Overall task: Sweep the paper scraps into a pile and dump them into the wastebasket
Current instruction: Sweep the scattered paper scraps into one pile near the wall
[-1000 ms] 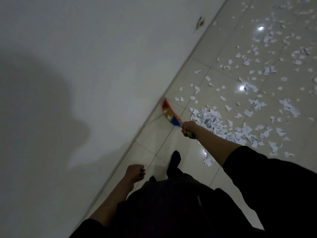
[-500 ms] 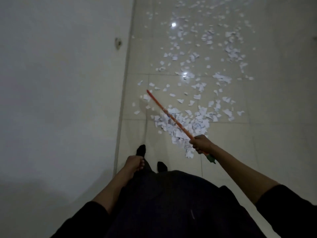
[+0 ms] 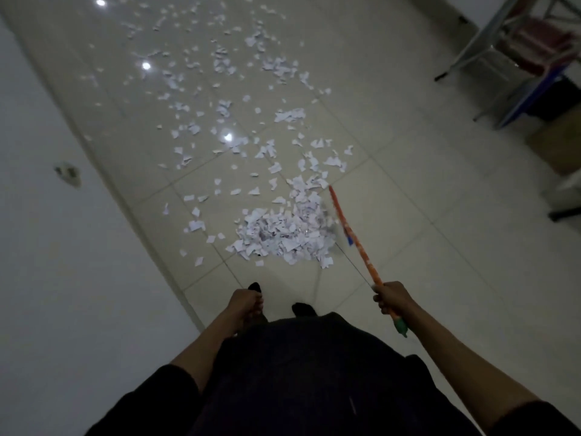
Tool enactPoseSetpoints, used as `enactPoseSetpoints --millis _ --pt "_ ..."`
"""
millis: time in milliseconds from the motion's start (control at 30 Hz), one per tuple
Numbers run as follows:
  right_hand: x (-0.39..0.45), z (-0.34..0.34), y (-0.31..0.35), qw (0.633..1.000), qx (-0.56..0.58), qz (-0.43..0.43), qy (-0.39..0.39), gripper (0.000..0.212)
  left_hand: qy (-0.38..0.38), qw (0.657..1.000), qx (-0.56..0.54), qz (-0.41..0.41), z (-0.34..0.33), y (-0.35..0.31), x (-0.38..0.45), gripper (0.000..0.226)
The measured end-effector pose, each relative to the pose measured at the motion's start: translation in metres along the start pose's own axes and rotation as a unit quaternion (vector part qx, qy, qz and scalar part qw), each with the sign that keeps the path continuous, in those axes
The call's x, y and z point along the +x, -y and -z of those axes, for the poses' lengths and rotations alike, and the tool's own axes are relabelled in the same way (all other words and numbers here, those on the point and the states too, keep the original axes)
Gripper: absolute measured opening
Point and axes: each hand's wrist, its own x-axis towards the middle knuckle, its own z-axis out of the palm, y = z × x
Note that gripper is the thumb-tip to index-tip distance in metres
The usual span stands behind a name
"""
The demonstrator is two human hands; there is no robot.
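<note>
Underfoot, the tiled floor (image 3: 408, 190) runs forward between a white wall (image 3: 47, 247) on the left and a metal-legged table (image 3: 503, 51) in the far right corner, with bare tile open to the right of the person. Paper scraps (image 3: 220, 105) lie strewn up the middle of the floor, and a dense pile (image 3: 283, 231) sits just ahead of the dark shoes (image 3: 301, 308). The right hand (image 3: 393, 298) grips the orange broom handle (image 3: 355, 243) near its green end cap, fingers curled round it; the handle slants up and left to the pile's right edge, where the blurred broom head meets the scraps. The left hand (image 3: 245, 302) hangs by the hip, loosely curled and holding nothing. Compared with half a second ago, the handle has swung from the pile's left side across to its right, the scraps are heaped more tightly, and the view has turned rightward to take in the table.
</note>
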Motion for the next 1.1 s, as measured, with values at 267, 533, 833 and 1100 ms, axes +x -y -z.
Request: enactPoseSetpoints --millis 267,533,833,1100 --pt "0.000 -0.025 -0.039 0.990 0.072 -0.112 -0.055 0.011 0.033 0.995 0.098 0.006 0.027 -0.020 0.023 0.015" --pt "0.004 -0.125 -0.008 0.968 0.173 -0.174 0.048 0.020 0.007 0.995 0.101 0.021 0.064 -0.022 0.033 0.030" --pt "0.015 -0.211 0.082 0.907 0.346 -0.181 0.157 0.013 0.011 0.996 0.079 0.035 0.084 -0.012 0.032 0.032" --pt "0.013 -0.200 0.134 0.852 0.412 -0.125 0.296 0.016 -0.011 0.998 0.054 0.033 0.093 -0.017 0.043 0.029"
